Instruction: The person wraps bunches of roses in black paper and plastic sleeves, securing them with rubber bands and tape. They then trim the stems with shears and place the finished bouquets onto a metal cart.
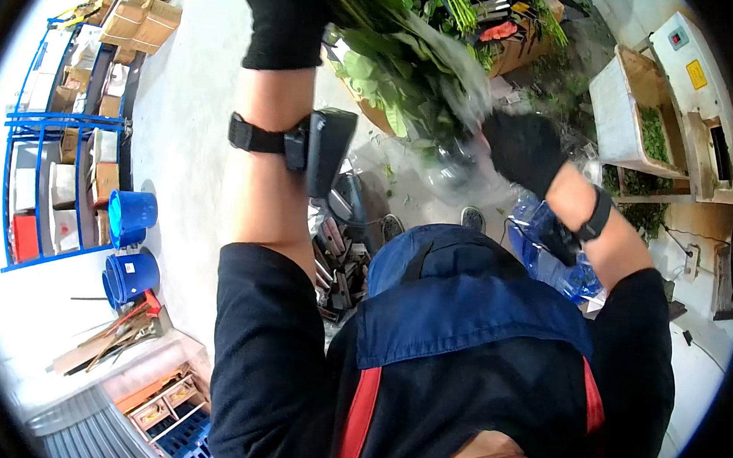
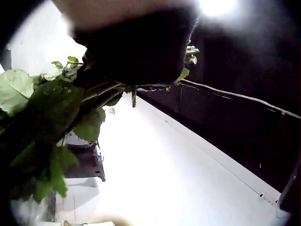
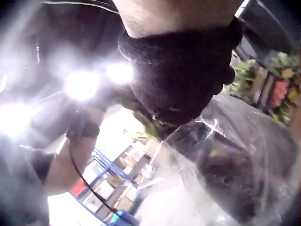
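A bunch of leafy stems (image 1: 371, 78) hangs at the top centre of the head view. My left hand (image 1: 285, 18), in a black glove, grips its stems; cut stem ends (image 2: 192, 55) poke out past the glove in the left wrist view, and broad green leaves (image 2: 51, 106) spread on the other side. The left fingers are mostly hidden. A clear plastic sleeve (image 1: 468, 76) surrounds the far part of the bunch. My right hand (image 1: 524, 150), also black-gloved, holds the sleeve's edge with curled fingers, and the film (image 3: 235, 141) hangs below the fist in the right wrist view.
A box of cut greenery (image 1: 520, 58) stands ahead on the floor. To the right are a white bin (image 1: 618, 102) with leaves and a machine (image 1: 694, 81). Blue plastic (image 1: 542, 231) lies near my feet. Blue shelving (image 1: 70, 127) and blue buckets (image 1: 133, 278) stand at left.
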Demonstrator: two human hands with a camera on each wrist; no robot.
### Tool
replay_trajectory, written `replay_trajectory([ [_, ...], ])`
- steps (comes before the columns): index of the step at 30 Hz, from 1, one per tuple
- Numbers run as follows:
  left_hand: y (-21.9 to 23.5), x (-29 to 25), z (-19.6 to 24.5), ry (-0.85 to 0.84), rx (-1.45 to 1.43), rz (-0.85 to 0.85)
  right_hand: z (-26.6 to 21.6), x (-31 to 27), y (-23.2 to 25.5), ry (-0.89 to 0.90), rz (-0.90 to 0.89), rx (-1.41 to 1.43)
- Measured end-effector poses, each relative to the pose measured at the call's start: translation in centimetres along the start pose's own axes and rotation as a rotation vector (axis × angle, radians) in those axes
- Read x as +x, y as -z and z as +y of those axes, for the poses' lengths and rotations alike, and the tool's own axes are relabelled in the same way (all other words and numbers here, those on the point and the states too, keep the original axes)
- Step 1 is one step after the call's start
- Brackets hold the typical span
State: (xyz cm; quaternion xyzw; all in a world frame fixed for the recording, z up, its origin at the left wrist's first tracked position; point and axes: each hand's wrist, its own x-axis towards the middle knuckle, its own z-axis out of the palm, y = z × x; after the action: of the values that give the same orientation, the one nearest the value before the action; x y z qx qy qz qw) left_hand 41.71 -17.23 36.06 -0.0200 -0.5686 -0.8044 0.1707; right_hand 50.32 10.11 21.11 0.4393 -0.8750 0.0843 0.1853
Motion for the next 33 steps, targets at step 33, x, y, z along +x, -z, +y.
replay_trajectory([
  [33,-12.6,17.3,-14.8,-1.526,1.204,-1.177,3.2,-33.8,-7.7,-1.116,-0.514,0.186],
])
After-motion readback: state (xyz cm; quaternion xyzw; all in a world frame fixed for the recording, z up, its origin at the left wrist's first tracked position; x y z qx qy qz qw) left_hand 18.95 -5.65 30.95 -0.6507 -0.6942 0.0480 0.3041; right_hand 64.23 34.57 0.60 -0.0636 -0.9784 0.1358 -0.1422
